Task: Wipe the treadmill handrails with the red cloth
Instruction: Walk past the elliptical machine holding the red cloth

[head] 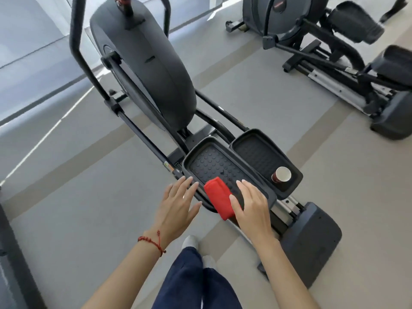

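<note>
A folded red cloth (217, 197) lies on the near end of the left foot pedal (209, 163) of a dark exercise machine. My right hand (250, 207) hovers just right of the cloth with fingers straight, its thumb at the cloth's edge. My left hand (178, 202) is spread open to the left of the cloth, over the pedal's near rim, and holds nothing. The machine's curved black handrail bar (77, 41) rises at the upper left beside the big flywheel housing (145, 63).
A red paper cup (281, 175) stands on the right pedal (263, 157). The machine's rear base block (312, 239) sits to my right. A second machine (334, 52) stands at the upper right. My legs and shoes (194, 244) are below, on grey floor.
</note>
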### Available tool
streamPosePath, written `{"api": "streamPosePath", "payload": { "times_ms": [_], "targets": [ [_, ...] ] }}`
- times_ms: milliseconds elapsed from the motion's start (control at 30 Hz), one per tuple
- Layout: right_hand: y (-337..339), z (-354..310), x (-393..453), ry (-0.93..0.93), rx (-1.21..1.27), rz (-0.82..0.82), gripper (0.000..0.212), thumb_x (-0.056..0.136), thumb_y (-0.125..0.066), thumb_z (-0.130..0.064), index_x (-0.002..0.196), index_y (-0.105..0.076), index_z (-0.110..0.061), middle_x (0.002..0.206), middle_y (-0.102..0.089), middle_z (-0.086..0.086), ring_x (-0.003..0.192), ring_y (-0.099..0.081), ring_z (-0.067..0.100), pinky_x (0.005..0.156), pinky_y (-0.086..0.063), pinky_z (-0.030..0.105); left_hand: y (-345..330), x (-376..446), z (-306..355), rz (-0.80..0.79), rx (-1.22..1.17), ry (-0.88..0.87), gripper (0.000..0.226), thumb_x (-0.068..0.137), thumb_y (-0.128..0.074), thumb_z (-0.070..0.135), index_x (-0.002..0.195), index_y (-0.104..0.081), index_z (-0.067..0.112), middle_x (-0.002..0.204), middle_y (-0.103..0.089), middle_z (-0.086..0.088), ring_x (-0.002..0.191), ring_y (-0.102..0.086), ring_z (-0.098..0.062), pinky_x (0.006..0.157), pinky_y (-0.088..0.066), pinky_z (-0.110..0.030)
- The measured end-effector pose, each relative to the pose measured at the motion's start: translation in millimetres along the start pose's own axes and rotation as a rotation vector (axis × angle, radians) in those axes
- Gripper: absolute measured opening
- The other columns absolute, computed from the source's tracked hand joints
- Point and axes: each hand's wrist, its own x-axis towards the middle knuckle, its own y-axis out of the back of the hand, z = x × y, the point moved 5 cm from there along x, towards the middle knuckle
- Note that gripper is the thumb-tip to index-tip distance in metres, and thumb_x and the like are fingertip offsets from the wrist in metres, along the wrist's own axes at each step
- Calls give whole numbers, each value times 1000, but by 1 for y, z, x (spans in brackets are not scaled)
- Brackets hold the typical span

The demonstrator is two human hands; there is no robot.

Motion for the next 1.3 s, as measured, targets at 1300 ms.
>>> {"api": "streamPosePath", "payload": {
  "times_ms": [1300],
  "targets": [
    [-213,109,86,-98,-58,-354,66,87,-22,-55,141,-27,-19,142,-37,9,129,-33,25,102,-31,41,-174,87,-60,-121,-135,152,68,98,-12,53,125,-55,7,127,-56,-13,121,-45,-28,94,-41,-47]
  ]
}}
